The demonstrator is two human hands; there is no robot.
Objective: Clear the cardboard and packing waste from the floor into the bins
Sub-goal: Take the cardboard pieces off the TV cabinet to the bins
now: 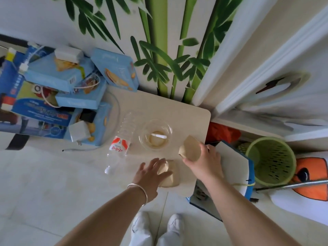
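Observation:
My right hand (204,161) grips a small tan cardboard piece (190,148) above the right edge of a low beige table (159,107). My left hand (150,173) reaches over a second tan cardboard piece (171,176) lying at the table's front edge, fingers spread and touching it. A green perforated bin (271,160) stands on the floor to the right. An empty clear plastic bottle (122,139) with a red and white label lies on the table beside a clear plastic bowl (156,134).
Several blue biscuit boxes (71,82) and cables are piled at the left against the bamboo-painted wall. A blue-edged white board (234,160) leans between table and bin. A metal pole (292,184) crosses in front of the bin. My white shoes (156,226) stand on pale floor tiles.

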